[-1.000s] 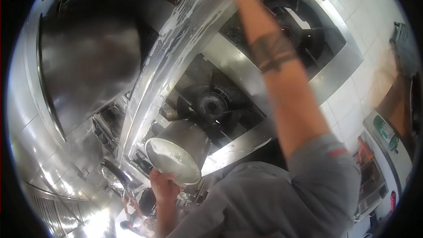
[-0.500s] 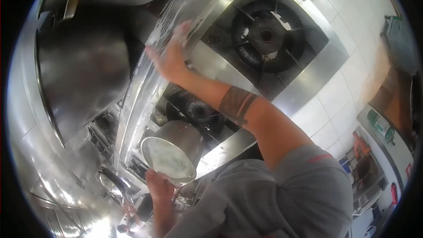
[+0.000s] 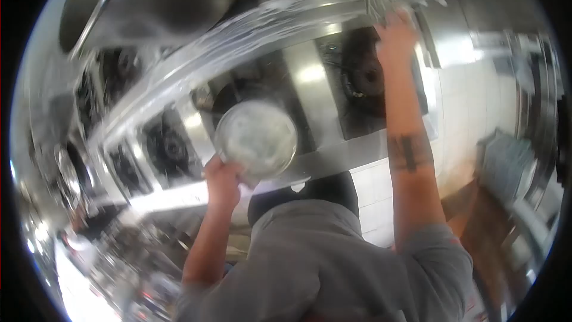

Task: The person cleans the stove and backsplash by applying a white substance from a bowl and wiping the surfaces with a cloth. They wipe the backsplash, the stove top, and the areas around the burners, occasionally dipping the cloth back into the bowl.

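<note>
**Steel pot held over the stove while the other hand presses the soapy ledge**

Steel pot (image 3: 256,137) sits in the grip of the left hand (image 3: 223,180), whose fingers close on its lower rim. The pot is tipped so that its open mouth faces the camera, and a pale, cloudy film shows inside. It hangs in front of the stove top (image 3: 310,92), between two dark burners, one burner (image 3: 170,149) to its left and another burner (image 3: 363,80) to its right.

The right hand (image 3: 396,39) reaches up at arm's length, fingers spread flat against the foamy steel ledge (image 3: 238,33) that runs along the back of the stove. A dark band marks that forearm. Motion blur hides whether anything lies under the palm. White floor tiles (image 3: 459,107) show at the right.
</note>
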Demonstrator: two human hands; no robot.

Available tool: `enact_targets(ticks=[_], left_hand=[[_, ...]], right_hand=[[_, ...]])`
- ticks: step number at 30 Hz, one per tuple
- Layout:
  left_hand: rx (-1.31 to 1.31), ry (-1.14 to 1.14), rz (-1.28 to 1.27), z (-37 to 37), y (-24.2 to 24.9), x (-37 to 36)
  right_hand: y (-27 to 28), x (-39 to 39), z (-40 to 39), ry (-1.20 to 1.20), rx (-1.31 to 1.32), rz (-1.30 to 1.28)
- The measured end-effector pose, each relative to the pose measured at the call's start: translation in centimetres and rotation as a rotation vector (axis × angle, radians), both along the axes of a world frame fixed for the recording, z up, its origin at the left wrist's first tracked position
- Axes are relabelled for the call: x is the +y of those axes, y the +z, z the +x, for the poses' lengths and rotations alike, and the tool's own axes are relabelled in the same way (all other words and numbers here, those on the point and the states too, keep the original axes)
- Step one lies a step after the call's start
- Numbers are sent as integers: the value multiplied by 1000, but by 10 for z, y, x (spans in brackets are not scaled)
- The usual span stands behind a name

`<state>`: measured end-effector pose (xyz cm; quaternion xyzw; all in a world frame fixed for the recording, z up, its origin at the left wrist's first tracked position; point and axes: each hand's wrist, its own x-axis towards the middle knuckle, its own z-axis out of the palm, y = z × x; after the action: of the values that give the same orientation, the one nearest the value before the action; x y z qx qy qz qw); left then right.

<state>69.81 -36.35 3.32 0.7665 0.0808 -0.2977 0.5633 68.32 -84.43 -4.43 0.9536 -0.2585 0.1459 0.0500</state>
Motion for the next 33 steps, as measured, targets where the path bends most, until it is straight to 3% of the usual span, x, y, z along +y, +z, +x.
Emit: enact_targets(ticks=[1, 2, 3, 5, 7, 9, 10, 12, 13, 15, 17, 19, 20, 26, 33], left_hand=[[283, 224, -138, 1, 20, -29], [279, 222, -108, -2, 16, -31], [269, 209, -83, -3, 11, -30], [253, 233, -162, -8, 18, -35], [228, 249, -204, -15, 17, -29], [219, 252, -228, -24, 19, -21], [190, 297, -213, -28, 24, -19], [168, 314, -255, -40, 23, 2], [159, 317, -285, -47, 21, 14], [169, 383, -294, -63, 24, 35], [164, 405, -283, -78, 25, 56], [127, 405, -300, -96, 17, 78], [112, 440, -299, -105, 20, 87], [75, 553, -342, -156, 29, 143], [67, 596, -380, -191, 12, 170]], right_hand=[[16, 32, 0, -43, -242, 496], [33, 64, -1, -109, -578, 935], [72, 114, 2, -331, -863, 1638], [113, 178, -17, 98, -285, 1137], [121, 229, -29, 517, -149, 1150], [114, 260, -26, 938, -87, 749], [116, 274, -29, 958, -85, 734], [121, 301, -38, 972, -3, 1134], [125, 307, -39, 994, 9, 1121], [132, 315, -39, 970, 41, 823], [135, 341, -45, 910, 175, 779], [146, 376, -48, 758, 625, 795], [128, 389, -57, 853, 460, 775], [139, 455, -78, 826, 675, 745], [151, 496, -102, 960, 535, 464]])
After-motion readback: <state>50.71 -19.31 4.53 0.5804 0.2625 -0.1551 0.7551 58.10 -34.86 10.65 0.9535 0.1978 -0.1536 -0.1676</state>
